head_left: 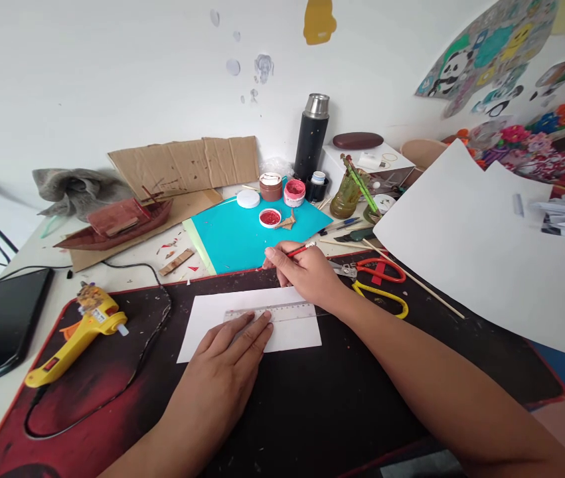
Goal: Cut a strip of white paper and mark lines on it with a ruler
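Note:
A white sheet of paper lies on the dark mat. Across it rests a clear ruler, pressed down by the flat, stretched fingers of my left hand. My right hand is closed around a red pencil, just beyond the ruler at the paper's far edge. The pencil's tip is hidden behind my fingers. To the right of that hand lie scissors with red and yellow handles.
Left stand a yellow glue gun, its cable and a phone. Behind are a model boat, cardboard, a blue sheet, paint pots and a thermos. Large white paper and a thin stick are right.

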`<action>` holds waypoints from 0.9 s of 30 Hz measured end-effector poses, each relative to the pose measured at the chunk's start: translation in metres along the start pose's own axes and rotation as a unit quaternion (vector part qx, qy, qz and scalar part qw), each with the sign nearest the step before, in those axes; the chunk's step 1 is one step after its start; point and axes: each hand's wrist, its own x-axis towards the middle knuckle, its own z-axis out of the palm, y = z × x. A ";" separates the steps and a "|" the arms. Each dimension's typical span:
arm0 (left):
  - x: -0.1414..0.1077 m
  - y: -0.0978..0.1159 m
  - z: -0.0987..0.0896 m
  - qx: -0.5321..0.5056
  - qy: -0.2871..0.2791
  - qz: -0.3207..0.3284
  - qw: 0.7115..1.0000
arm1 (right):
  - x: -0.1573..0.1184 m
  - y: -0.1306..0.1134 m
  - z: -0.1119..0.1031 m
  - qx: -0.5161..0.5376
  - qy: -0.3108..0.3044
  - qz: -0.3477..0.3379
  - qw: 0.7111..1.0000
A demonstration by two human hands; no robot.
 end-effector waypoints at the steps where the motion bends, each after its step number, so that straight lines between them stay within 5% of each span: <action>1: 0.000 0.000 0.000 0.001 0.001 0.001 1.000 | 0.000 0.000 0.000 0.000 -0.001 0.000 1.000; 16: 0.001 0.002 0.001 0.018 0.007 0.004 1.000 | -0.003 0.007 0.005 0.013 -0.004 -0.009 1.000; 27: 0.003 0.002 -0.001 0.035 0.011 0.014 0.999 | -0.004 0.009 0.005 -0.105 -0.067 -0.103 0.987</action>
